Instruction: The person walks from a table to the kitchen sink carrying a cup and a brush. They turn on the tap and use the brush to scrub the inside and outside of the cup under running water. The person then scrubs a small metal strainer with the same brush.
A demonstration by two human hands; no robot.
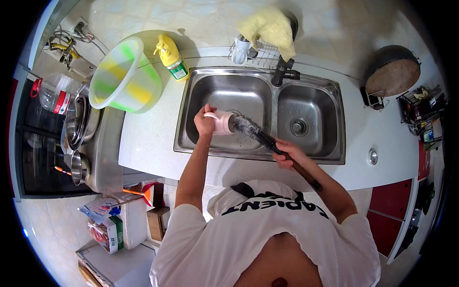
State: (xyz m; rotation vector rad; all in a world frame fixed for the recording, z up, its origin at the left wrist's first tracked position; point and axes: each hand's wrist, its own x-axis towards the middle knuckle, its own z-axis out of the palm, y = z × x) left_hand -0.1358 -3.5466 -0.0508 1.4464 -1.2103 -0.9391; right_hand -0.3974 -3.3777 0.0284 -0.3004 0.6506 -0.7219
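My left hand (205, 122) grips a pale pink mug (221, 123) by its handle side, holding it tipped over the larger left sink basin (229, 86). The mug's mouth faces right. My right hand (289, 153) is closed around the dark handle of a bottle brush (263, 138). White foam clings to the brush's bristles, and its head is right at the mug's mouth. Whether the tip reaches inside cannot be told. The mug and most of the brush hang above the steel basin, while my right hand is over the front rim.
A black faucet (280, 73) stands behind the basins; the right basin (310, 118) has a drain strainer. On the left are a yellow pump bottle (171, 57) and a striped plastic bucket (125, 77). A yellow cloth (267, 28) hangs above a wire rack. A pan (392, 71) leans at right.
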